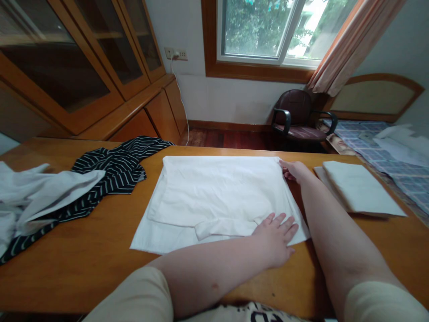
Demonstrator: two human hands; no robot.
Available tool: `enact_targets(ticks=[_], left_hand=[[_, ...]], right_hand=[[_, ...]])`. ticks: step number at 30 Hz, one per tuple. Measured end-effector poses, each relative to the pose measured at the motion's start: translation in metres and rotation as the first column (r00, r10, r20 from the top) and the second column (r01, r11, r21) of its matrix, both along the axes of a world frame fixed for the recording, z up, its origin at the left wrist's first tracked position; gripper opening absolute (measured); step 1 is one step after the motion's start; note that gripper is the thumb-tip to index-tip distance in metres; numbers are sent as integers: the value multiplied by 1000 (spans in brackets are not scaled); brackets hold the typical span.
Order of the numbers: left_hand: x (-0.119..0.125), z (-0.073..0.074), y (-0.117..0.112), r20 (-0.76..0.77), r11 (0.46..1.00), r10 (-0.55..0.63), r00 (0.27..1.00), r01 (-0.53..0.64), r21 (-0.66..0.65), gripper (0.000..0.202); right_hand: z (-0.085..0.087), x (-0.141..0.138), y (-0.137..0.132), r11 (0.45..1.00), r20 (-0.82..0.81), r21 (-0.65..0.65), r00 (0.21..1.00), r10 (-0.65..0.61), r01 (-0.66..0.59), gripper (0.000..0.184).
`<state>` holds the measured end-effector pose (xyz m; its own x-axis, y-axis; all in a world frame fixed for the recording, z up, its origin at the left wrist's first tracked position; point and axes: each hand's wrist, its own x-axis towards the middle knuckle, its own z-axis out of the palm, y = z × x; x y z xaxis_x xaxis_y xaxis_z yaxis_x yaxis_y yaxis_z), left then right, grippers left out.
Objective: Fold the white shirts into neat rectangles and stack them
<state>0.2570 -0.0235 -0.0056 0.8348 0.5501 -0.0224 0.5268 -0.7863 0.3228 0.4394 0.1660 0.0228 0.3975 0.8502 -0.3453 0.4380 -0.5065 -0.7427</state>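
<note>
A white shirt [214, 192] lies folded on the wooden table [83, 277], with what looks like its collar toward me. My left hand [276, 239] reaches across and rests palm down on the shirt's near right part, fingers spread. At the far right corner, my right hand [291, 171] has its fingers closed on the shirt's edge. The fingertips there are partly hidden.
On the left lie a black-and-white striped garment [114, 165] and a rumpled white cloth [40, 192]. A flat folded white item [362, 185] is at the right. Beyond the table are a cabinet [134, 103], an armchair [298, 112] and a bed [395, 152].
</note>
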Motion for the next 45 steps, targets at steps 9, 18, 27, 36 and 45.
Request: enact_targets(ticks=[9, 18, 27, 36, 45], left_hand=[[-2, 7, 0, -5, 1000, -8, 1000, 8, -30, 62], [-2, 5, 0, 4, 1000, 1, 1000, -1, 3, 63], [-3, 4, -2, 13, 998, 3, 1000, -4, 60, 63], [-5, 11, -1, 6, 999, 0, 1000, -1, 38, 62], [-7, 12, -1, 57, 995, 15, 998, -20, 94, 66]], right_hand=[[14, 9, -30, 897, -30, -256, 930, 366, -361, 35], [-1, 15, -35, 935, -275, -136, 920, 281, -326, 38], [2, 20, -36, 915, -339, -142, 887, 313, -377, 40], [15, 29, -40, 792, -232, -284, 841, 489, -540, 47], [8, 31, -41, 845, -393, -171, 821, 413, -507, 35]])
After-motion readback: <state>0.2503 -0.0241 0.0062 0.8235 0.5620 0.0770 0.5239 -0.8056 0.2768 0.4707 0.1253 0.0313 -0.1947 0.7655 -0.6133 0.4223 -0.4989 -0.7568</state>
